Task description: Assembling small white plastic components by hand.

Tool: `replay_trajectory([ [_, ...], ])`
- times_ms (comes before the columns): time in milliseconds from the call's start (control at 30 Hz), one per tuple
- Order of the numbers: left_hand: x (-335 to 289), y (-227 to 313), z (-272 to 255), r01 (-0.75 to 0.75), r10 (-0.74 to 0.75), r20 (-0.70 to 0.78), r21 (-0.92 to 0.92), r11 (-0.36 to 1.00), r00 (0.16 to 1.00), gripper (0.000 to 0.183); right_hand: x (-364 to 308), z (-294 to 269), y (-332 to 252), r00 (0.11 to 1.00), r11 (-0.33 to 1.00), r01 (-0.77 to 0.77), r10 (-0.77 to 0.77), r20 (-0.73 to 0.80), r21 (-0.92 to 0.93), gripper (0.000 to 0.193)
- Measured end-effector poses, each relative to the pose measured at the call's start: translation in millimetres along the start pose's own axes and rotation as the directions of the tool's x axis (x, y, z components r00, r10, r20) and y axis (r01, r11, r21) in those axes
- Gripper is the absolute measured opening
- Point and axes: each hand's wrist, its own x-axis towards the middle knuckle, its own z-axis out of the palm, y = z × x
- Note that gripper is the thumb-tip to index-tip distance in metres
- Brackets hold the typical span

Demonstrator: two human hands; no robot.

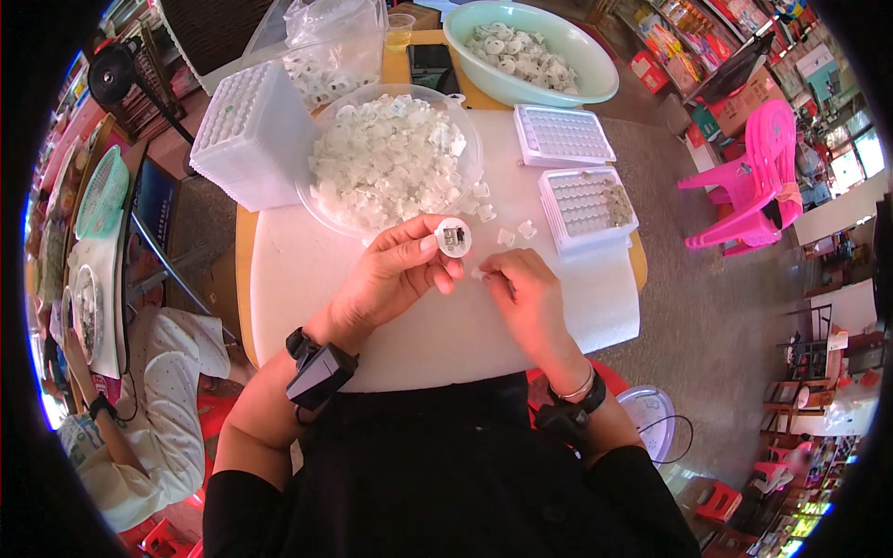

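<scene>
Between thumb and fingers, my left hand (400, 265) grips a small round white plastic part (454, 238), its face turned up to show metal pieces and a dark bit inside. Just to its right, my right hand (523, 302) is closed in a pinch, with a small translucent plastic piece (479, 273) at its fingertips. Both hands are over a white board (409, 353). Beyond them stands a clear bowl (476, 139) heaped with translucent plastic pieces (381, 158). A few loose pieces (506, 237) lie beside the bowl.
Stacked white trays (246, 139) stand left of the bowl. Two shallow trays (581, 209) (565, 135) sit at the right. Behind are a pale green basin (530, 88) of white parts, a phone (433, 70) and a cup (399, 33). Another person (167, 372) sits at left.
</scene>
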Motion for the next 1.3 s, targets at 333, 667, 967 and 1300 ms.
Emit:
replay_trajectory([
  [333, 0.7, -3.5, -4.0, 0.016, -0.016, 0.042, -0.001, 1.000, 0.999, 0.032, -11.8, -23.5, 6.3, 0.996, 0.998, 0.069, -0.069, 0.059, 0.006, 0.015],
  [667, 2.4, -2.8, -1.8, 0.026, -0.027, 0.046, 0.034, 0.999, 0.999, 0.031, -9.8, -13.3, 2.0, 0.964, 0.952, 0.243, -0.215, 0.159, -0.186, 0.015],
  [967, -0.4, -2.3, 2.3, 0.146, -0.139, -0.068, 0.114, 0.983, 0.988, 0.032, -4.8, -24.7, -17.5, 0.993, 0.995, 0.040, -0.030, -0.111, 0.087, 0.014],
  [1300, 1.0, -4.7, 8.0, 0.155, -0.150, -0.041, 0.184, 0.971, 0.988, 0.033, 6.7, -19.7, -29.2, 0.952, 0.960, 0.280, -0.278, -0.127, -0.006, 0.018],
])
